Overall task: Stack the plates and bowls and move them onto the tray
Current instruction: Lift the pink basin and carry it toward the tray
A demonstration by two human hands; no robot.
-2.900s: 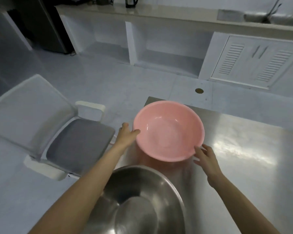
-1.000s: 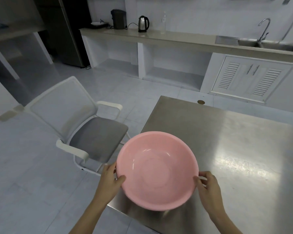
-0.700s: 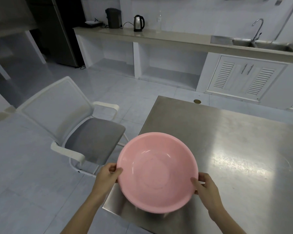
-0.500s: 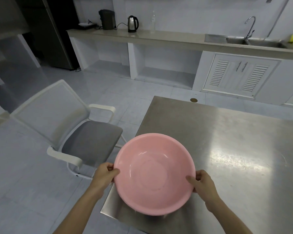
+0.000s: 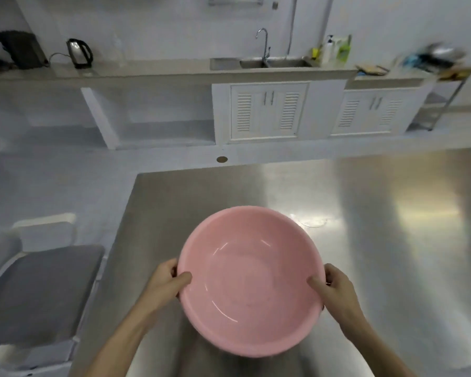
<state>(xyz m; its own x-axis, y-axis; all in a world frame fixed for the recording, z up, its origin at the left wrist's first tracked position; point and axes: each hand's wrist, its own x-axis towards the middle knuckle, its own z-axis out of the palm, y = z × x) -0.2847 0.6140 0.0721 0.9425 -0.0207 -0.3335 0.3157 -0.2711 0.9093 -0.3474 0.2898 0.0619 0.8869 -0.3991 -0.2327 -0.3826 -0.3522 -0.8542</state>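
Item: pink bowl (image 5: pixel 252 278), carried in two hands above the tabletop (image 5: pixel 378 240) near its left edge.

Left hand (image 5: pixel 165 281) and right hand (image 5: pixel 335 288) each pinched opposite rims, thumbs inside. No tray was visible; best practice judged: keep rim level, grips opposed, lower squarely onto the stack.

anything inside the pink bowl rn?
No, the pink bowl shows only its bare inner surface, held at the rim by the left hand and right hand.
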